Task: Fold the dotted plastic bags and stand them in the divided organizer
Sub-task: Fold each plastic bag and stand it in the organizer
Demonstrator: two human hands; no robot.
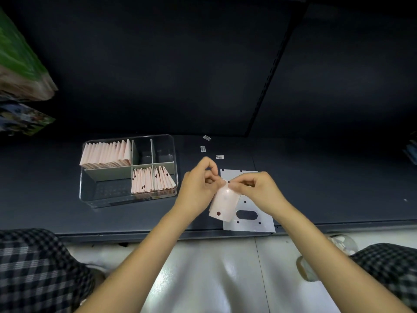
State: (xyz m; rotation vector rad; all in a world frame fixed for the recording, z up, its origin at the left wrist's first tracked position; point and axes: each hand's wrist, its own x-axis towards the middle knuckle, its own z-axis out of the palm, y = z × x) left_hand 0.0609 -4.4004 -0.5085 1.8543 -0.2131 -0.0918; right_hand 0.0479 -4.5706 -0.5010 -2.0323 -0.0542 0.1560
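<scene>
Head view: the left hand [198, 180] and right hand [252, 186] each pinch the top edge of a dotted plastic bag [223, 205], held above the table [45, 177] at 3 o'clock from the divided organizer [172, 152]. The film appears light, limp and probably slippery; take hold at the edges and crease firmly.

Bare forearms, no sleeves; black-and-white checked trousers [33, 267] over both knees

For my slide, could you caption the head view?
Both hands pinch a dotted bag beside the divided organizer.
</scene>
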